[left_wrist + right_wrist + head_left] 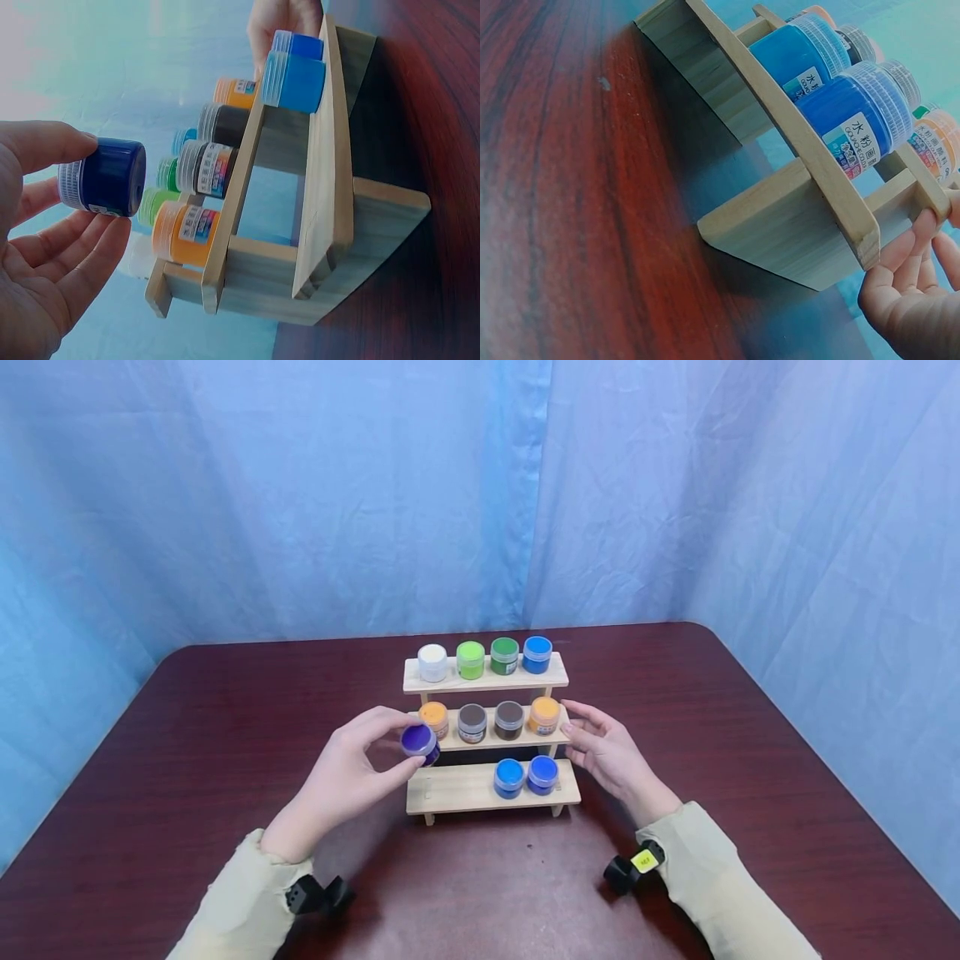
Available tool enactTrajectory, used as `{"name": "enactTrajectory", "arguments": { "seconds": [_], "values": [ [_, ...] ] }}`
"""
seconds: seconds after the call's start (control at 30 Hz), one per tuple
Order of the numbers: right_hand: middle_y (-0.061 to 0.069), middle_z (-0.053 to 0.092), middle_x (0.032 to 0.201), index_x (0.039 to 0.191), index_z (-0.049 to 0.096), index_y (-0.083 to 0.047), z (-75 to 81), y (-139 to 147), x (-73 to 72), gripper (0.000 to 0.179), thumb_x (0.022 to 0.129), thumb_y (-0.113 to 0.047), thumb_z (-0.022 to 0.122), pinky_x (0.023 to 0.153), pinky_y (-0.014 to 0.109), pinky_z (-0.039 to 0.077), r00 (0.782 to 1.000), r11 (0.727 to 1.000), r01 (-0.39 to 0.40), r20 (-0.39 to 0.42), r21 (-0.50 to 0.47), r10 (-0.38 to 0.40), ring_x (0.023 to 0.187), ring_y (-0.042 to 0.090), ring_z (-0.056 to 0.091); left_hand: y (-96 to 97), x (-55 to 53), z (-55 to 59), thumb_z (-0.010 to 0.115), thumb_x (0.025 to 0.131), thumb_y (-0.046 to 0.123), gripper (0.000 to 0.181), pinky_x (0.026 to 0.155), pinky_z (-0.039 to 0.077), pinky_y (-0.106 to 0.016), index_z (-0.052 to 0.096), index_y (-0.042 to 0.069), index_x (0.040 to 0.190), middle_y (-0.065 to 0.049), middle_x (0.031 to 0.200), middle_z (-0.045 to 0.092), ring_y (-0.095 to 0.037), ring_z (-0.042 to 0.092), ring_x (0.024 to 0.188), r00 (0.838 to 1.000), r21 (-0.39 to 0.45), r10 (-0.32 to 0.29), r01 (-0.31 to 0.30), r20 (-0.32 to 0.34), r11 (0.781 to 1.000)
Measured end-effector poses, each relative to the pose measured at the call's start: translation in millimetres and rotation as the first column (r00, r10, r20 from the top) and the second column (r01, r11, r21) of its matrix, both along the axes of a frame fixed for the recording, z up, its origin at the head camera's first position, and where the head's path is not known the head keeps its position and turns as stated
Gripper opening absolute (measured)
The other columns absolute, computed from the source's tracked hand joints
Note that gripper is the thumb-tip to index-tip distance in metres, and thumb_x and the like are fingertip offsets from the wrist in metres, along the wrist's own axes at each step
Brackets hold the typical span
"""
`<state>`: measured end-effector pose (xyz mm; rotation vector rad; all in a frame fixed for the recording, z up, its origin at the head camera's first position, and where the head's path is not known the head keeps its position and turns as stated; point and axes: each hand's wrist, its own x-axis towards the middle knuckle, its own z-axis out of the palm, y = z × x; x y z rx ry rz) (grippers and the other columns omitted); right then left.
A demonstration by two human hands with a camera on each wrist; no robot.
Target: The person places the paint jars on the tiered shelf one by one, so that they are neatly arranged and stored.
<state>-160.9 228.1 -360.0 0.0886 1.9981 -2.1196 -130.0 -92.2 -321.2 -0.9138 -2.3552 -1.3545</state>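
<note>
My left hand (348, 768) pinches a dark blue-violet paint jar (419, 742) between thumb and fingers. It is held in front of the left end of the middle shelf, partly covering an orange jar (435, 717). In the left wrist view the raised jar (112, 176) is tilted on its side, apart from the wooden rack (341, 150). My right hand (611, 756) holds the right end of the rack's middle shelf (491, 744), beside another orange jar (544, 714). On the bottom shelf (453, 789), a light blue jar (508, 778) and a deep blue jar (542, 774) stand toward the right.
White (432, 662), light green (470, 660), dark green (504, 656) and blue (537, 655) jars line the top shelf. Two dark brown jars, one at left (472, 722), stand mid-rack. The rack rests on a dark red table (262, 727) before blue curtains (360, 502).
</note>
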Motion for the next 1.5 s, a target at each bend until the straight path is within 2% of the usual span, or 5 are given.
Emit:
{"name": "enactTrajectory", "arguments": {
  "seconds": [0.3, 0.57, 0.9, 1.17, 1.5],
  "values": [
    [-0.007, 0.053, 0.097, 0.146, 0.023, -0.004, 0.1, 0, 0.8, 0.056, 0.096, -0.009, 0.048, 0.072, 0.016, 0.049, 1.000, 1.000, -0.003, -0.004, 0.008, 0.003, 0.083, 0.003, 0.056, 12.5, 0.8, 0.4, 0.072, 0.076, -0.001, 0.036, 0.075, 0.058, -0.028, 0.063, 0.004, 0.110, -0.006, 0.103, 0.063, -0.014, 0.060, 0.092, 0.997, -0.011, -0.050, 0.051, 0.064, 0.999],
    [-0.008, 0.054, 0.095, 0.145, 0.023, -0.003, -1.7, 0, 0.4, 0.055, 0.096, -0.008, 0.047, 0.071, 0.016, 0.049, 1.000, 1.000, -0.010, -0.010, -0.012, 0.010, 0.081, 0.003, 0.056, 25.1, 1.5, -7.7, 0.073, 0.077, 0.005, 0.035, 0.076, 0.058, -0.029, 0.063, 0.006, 0.111, -0.005, 0.103, 0.061, -0.015, 0.061, 0.092, 0.993, -0.065, -0.077, 0.083, 0.093, 0.994],
    [-0.008, 0.054, 0.094, 0.145, 0.022, -0.002, -2.5, 0, -0.2, 0.056, 0.096, -0.009, 0.047, 0.071, 0.017, 0.049, 1.000, 0.999, -0.018, -0.017, -0.027, 0.018, 0.081, 0.002, 0.057, 40.0, 1.7, -16.4, 0.074, 0.078, 0.014, 0.036, 0.080, 0.055, -0.020, 0.063, 0.010, 0.112, 0.001, 0.102, 0.060, -0.008, 0.058, 0.092, 0.993, -0.238, -0.093, 0.109, 0.079, 0.965],
    [-0.009, 0.055, 0.095, 0.146, 0.022, -0.003, -3.4, 1, 0.5, 0.056, 0.096, -0.010, 0.048, 0.073, 0.017, 0.049, 1.000, 1.000, -0.015, -0.014, -0.015, 0.015, 0.083, 0.002, 0.057, 44.8, -0.1, -23.1, 0.073, 0.079, 0.015, 0.036, 0.082, 0.055, -0.021, 0.062, 0.009, 0.112, 0.001, 0.101, 0.060, -0.009, 0.060, 0.093, 0.988, -0.266, -0.102, 0.130, 0.114, 0.955],
    [-0.008, 0.054, 0.096, 0.146, 0.023, -0.005, -5.6, 0, -2.2, 0.057, 0.096, -0.012, 0.049, 0.073, 0.018, 0.050, 1.000, 1.000, -0.007, -0.013, -0.013, 0.007, 0.083, 0.003, 0.058, 48.1, -3.4, -26.3, 0.073, 0.079, 0.017, 0.033, 0.082, 0.054, -0.022, 0.064, 0.012, 0.110, 0.001, 0.104, 0.062, -0.008, 0.060, 0.091, 0.992, -0.324, -0.087, 0.111, 0.090, 0.939]
  ]
}}
